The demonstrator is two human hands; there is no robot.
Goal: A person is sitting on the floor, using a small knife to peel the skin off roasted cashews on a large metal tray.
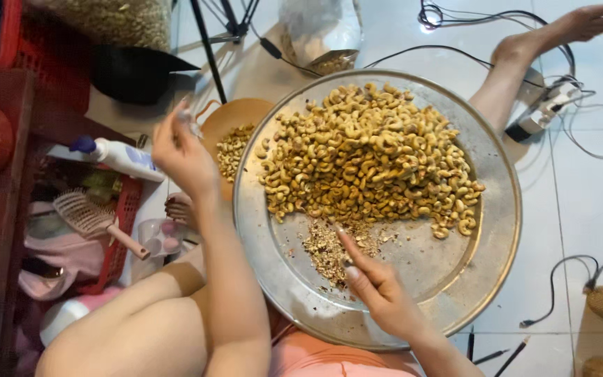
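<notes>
A large round metal tray [483,279] rests on my lap and holds a heap of cashew nuts [368,157]. In front of the heap lies a small pile of brown husk bits [326,251]. My right hand [382,293] lies on the tray with its forefinger stretched into the husk bits and the other fingers curled; whether it holds anything is unclear. My left hand [179,153] is raised left of the tray, over an orange bowl [235,115] of peeled nuts. Its fingertips pinch a small pale piece, which is blurred.
A red basket [116,244] with a hairbrush [92,216] and a white bottle [123,157] stands at left. Cables and a power strip [546,108] lie on the white tiles at right, beside my outstretched leg [518,59]. A foil bag [319,35] and a tripod leg [207,49] stand behind the tray.
</notes>
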